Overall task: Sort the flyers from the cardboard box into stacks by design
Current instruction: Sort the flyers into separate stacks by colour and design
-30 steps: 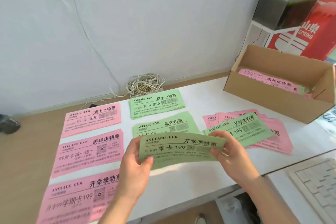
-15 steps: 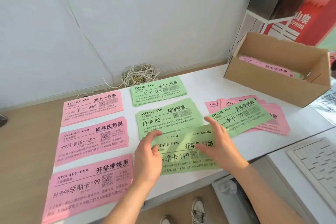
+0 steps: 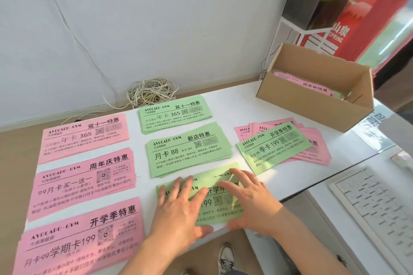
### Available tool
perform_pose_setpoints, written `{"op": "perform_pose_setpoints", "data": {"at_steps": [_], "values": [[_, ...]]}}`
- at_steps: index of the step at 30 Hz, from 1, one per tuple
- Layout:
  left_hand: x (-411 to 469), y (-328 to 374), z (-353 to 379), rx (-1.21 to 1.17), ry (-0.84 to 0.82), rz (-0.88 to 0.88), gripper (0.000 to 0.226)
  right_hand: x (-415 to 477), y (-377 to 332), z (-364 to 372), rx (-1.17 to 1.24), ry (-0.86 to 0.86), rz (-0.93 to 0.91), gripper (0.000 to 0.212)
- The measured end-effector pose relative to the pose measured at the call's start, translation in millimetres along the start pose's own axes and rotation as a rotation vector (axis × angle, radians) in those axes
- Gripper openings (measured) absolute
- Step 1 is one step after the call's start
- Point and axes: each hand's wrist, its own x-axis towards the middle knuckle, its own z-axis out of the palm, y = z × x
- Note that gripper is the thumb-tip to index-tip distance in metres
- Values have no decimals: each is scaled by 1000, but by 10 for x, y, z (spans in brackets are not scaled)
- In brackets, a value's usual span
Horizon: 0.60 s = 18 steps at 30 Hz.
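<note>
Here, flyer (image 3: 213, 213) lies beneath left grip (image 3: 178, 210), right grip (image 3: 251, 204).

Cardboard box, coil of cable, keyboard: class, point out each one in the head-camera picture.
cardboard box (image 3: 301, 99), head view, on its near outer wall.
coil of cable (image 3: 152, 94), head view, on the middle of the tangle.
keyboard (image 3: 380, 207), head view, on its keys.

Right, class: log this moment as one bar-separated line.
left hand: flat on green flyer | right hand: flat on same flyer | flyer: on table, in front of green stack | cardboard box: holds pink flyer
</note>
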Motion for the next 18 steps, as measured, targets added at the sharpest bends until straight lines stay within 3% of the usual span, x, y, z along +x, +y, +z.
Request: {"op": "perform_pose_setpoints", "data": {"at_steps": [3, 7, 13, 18], "values": [[-37, 24, -38, 52, 40, -19, 83, -53, 60, -21, 36, 47, -12, 85], [-5, 104, -155, 54, 27, -15, 81, -174, 248, -86, 259, 176, 34, 73], [488, 563, -422, -89, 289, 148, 48, -201, 1034, -499, 347, 340, 305, 67], [1215, 975, -496, 48, 233, 112, 61, 73, 1667, -710, 354, 288, 552, 77]]}}
